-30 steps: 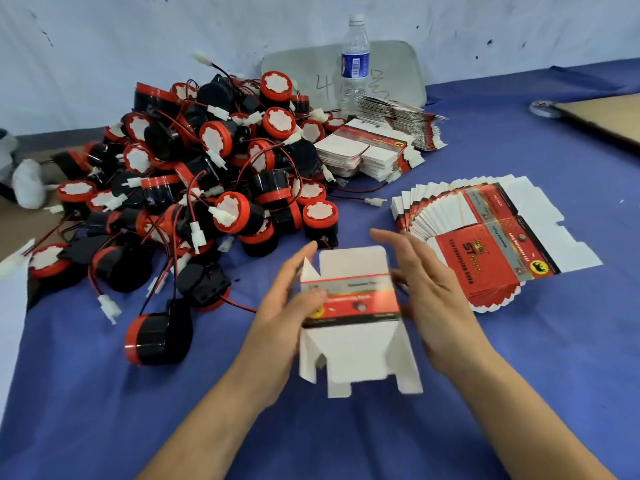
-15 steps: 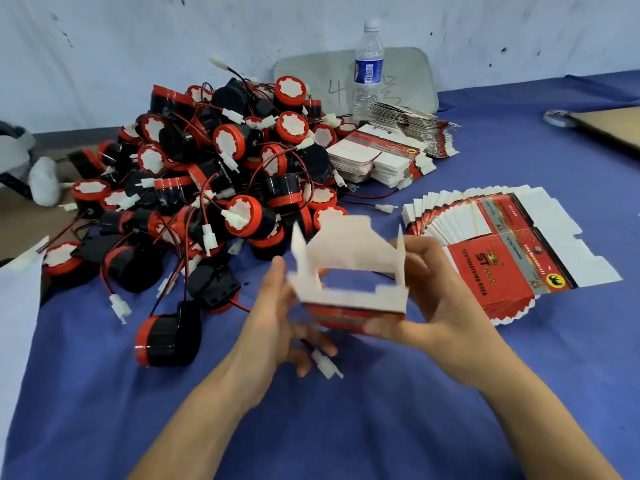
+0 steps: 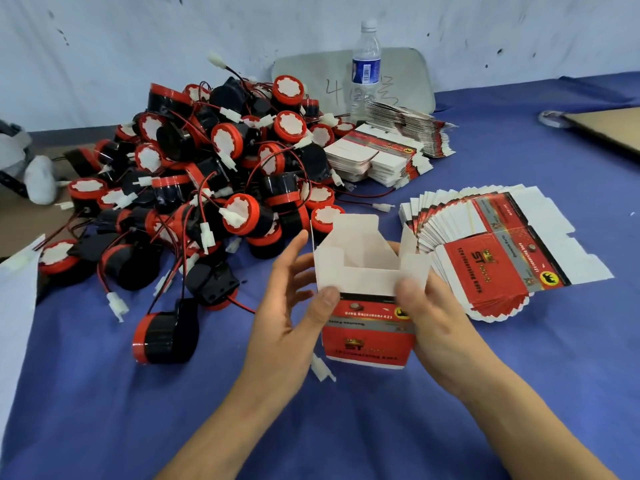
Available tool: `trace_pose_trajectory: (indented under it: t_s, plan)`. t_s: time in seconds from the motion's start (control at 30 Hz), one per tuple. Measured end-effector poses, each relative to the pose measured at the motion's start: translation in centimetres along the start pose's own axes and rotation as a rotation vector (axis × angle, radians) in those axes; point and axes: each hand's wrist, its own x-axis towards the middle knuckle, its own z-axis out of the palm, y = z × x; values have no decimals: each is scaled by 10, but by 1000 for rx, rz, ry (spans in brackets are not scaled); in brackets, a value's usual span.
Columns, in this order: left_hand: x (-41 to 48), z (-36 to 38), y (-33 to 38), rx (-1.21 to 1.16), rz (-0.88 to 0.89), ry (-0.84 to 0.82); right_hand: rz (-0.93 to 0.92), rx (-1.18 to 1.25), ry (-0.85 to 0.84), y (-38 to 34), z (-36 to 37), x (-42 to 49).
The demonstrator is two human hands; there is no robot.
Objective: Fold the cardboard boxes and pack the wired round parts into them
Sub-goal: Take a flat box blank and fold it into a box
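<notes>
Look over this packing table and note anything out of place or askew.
One part lies on its side apart from the tangled pile. A white connector lies by the lower edge of the box held by the left hand and right hand. Nothing looks damaged.

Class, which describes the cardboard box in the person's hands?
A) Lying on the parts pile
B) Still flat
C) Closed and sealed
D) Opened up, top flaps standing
D: the cardboard box, held by the left hand and right hand, is squared up with its white top flaps raised.
</notes>
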Motion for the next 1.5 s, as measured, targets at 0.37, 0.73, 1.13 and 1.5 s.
trace_pose_trajectory:
  t_s: [0.37, 0.73, 1.13, 1.5]
  plan:
    - [-13, 11, 7, -53, 117, 7, -239, 16, 276, 3, 14, -6]
    - [-14, 8, 6, 325, 388, -45, -384, -62, 311, 5, 8, -5]
    - [-9, 4, 0, 577, 597, 68, -539, -473, 362, 8, 17, -8]
    - [-9, 7, -5, 437, 616, -7, -507, -415, 398, 7, 17, -6]
